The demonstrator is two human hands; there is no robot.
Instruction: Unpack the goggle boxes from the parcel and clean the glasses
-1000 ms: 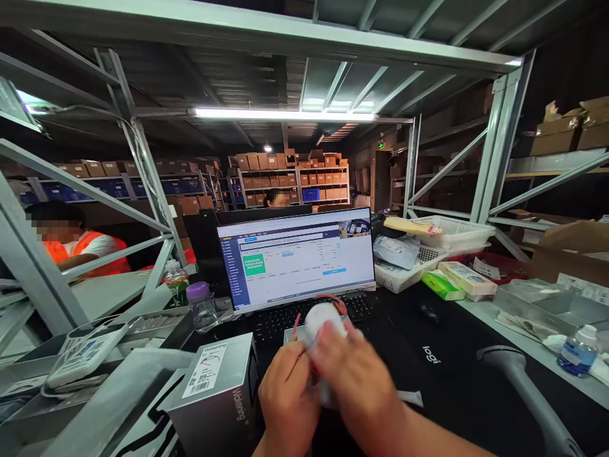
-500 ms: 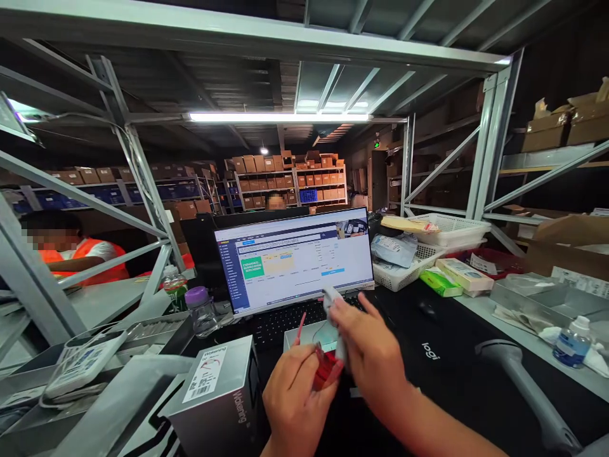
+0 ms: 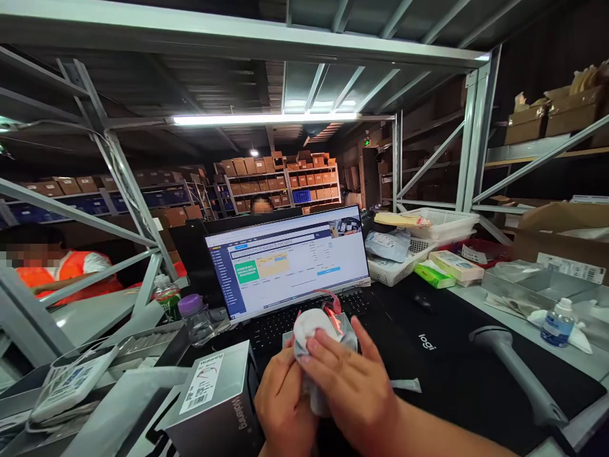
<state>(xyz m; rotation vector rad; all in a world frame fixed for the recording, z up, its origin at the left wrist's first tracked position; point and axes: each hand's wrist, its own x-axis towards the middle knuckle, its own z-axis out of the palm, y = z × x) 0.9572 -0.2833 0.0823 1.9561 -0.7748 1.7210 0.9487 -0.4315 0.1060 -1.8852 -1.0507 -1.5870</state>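
Note:
Over the front of the keyboard [image 3: 269,330], my two hands are together around a pair of red glasses [image 3: 337,317] and a whitish cloth [image 3: 311,324]. My left hand [image 3: 285,397] is closed around the glasses from below, its fingertips mostly behind the cloth. Bunched against the glasses, the cloth is pressed by the fingers of my right hand [image 3: 356,381]. Only a red arm and a shiny red part of the glasses show past the cloth. Left of my hands stands a grey box [image 3: 216,393] marked "Wakening", with a label picturing something red.
A lit monitor [image 3: 290,266] stands ahead. To the right are a mouse [image 3: 422,302], a grey barcode scanner [image 3: 518,374], a small blue bottle [image 3: 557,324] and white baskets [image 3: 402,270]. A purple-lidded bottle [image 3: 195,320] stands left. A person in an orange vest [image 3: 71,270] sits beyond the frame.
My right hand has brought the cloth down over the glasses, covering most of them. The view has shifted slightly to the right. A pale strip now shows beside my right wrist.

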